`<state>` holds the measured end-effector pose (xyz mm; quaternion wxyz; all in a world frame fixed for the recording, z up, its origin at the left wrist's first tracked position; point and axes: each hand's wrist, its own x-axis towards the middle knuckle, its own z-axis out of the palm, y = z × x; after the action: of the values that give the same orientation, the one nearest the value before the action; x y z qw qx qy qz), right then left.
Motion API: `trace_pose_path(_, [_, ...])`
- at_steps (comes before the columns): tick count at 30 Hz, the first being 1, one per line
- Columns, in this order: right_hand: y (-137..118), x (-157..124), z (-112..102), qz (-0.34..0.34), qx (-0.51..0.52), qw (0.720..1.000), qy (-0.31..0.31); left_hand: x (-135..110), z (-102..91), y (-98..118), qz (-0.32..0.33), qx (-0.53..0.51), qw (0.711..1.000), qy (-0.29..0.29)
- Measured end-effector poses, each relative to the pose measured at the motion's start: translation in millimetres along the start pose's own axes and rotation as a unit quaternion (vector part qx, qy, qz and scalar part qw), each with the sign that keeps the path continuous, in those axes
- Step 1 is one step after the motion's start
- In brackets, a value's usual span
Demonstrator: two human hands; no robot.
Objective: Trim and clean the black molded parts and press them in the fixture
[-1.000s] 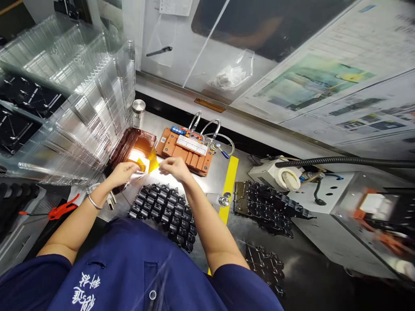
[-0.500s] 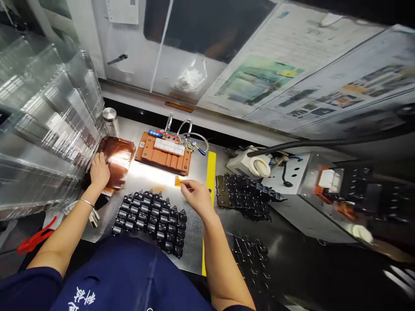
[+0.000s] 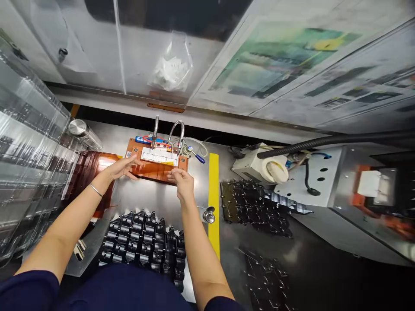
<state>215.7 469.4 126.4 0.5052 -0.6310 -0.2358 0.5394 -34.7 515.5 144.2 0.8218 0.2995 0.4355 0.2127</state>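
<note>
Between left fingers [image 3: 129, 161] and right fingers [image 3: 176, 173], amber film [image 3: 153, 169]

A metal canister [image 3: 85, 134] stands beside what look like clear plastic trays [image 3: 32, 151].

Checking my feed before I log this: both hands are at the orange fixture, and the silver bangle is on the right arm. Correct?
Not quite: the silver bangle is on the left arm, as the head view shows. The left hand and right hand are both at the orange fixture, as you said.
</note>
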Motion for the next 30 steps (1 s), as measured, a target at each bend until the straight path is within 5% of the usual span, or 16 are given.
trace_pose_path(7, [23.8,19.5,-3.6,0.062,0.046,0.993,0.086,39.6,16.5,-6.2,-0.034,-0.02,0.975,0.22])
trace_pose_path(13, [14.3,25.2,-10.8,0.059,-0.018,0.994,0.092,50.3,27.1,-10.0,0.005,0.064,0.945,0.32])
trace_pose_path(30, [2.3,36.3,-4.1,0.103,-0.031,0.988,0.108,62.8,20.4,-8.0,-0.008,0.031,0.941,0.337])
